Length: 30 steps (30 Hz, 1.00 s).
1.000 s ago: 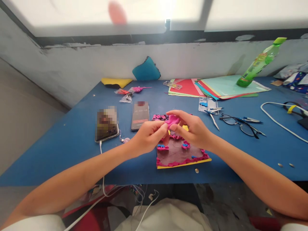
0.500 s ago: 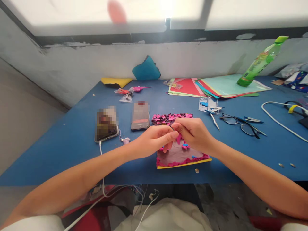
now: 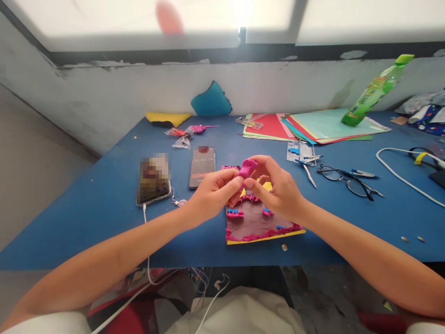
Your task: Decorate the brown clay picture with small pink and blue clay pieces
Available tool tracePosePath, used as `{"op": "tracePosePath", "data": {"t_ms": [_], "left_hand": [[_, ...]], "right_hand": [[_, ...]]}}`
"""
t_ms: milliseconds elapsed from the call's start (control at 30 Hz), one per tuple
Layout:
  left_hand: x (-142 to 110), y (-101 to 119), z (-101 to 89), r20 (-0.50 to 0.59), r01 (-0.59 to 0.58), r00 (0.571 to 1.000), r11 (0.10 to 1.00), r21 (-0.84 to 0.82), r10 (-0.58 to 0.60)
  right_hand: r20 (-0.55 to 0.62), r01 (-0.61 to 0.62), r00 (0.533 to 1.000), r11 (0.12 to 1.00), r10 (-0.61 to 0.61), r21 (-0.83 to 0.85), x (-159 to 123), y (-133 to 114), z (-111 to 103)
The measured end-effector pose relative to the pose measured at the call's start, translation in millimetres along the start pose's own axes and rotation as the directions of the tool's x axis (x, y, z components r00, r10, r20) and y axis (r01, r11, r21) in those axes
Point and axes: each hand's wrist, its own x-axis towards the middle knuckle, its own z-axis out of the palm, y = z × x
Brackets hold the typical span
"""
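A lump of pink modelling clay (image 3: 248, 168) is held up between my two hands, above a clay-covered board. My left hand (image 3: 222, 188) pinches its lower left end between thumb and fingers. On the other side, my right hand (image 3: 276, 183) curls around it, with the forefinger against its upper right edge and the thumb just below. Under the hands lies the board (image 3: 255, 223), spread with mauve clay, with a ruffled pink border, small pink and blue clay pieces, and yellow patches. My hands hide much of its far part.
Two phones (image 3: 202, 169) (image 3: 153, 183) lie left of the board, one with a white cable. To the right are glasses (image 3: 344, 178), clay tools (image 3: 308, 175) and a small clear box (image 3: 301, 150). Coloured sheets (image 3: 333, 124) and a tilted green bottle (image 3: 377, 93) stand behind.
My hands have risen slightly and turned, bringing the pink clay into plain view between them. My right hand's fingers have spread from a tight pinch, and more of the board shows.
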Motion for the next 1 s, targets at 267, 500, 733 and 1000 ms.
{"op": "tracePosePath", "data": {"t_ms": [267,500,733,1000], "left_hand": [[-1,-2,-2.5,0.105,-0.276,0.961,0.868,0.412,0.256],[-4,-9,-8.7,0.212,-0.508,0.758,0.354,0.785,0.617],[-5,-10,-7.0,0.338,-0.567,0.725,0.240,0.788,0.600],[-6,-9,-5.6,0.310,-0.585,0.733,0.328,0.741,0.606]], "right_hand": [[0.047,0.201,0.978,0.979,-0.202,0.037,-1,-3,3],[0.142,0.158,0.970,0.957,-0.196,0.244,-4,-6,5],[0.297,-0.015,0.951,0.950,-0.082,0.311,-7,-5,6],[0.211,0.064,0.974,0.993,-0.084,0.100,-3,2,-3]]}}
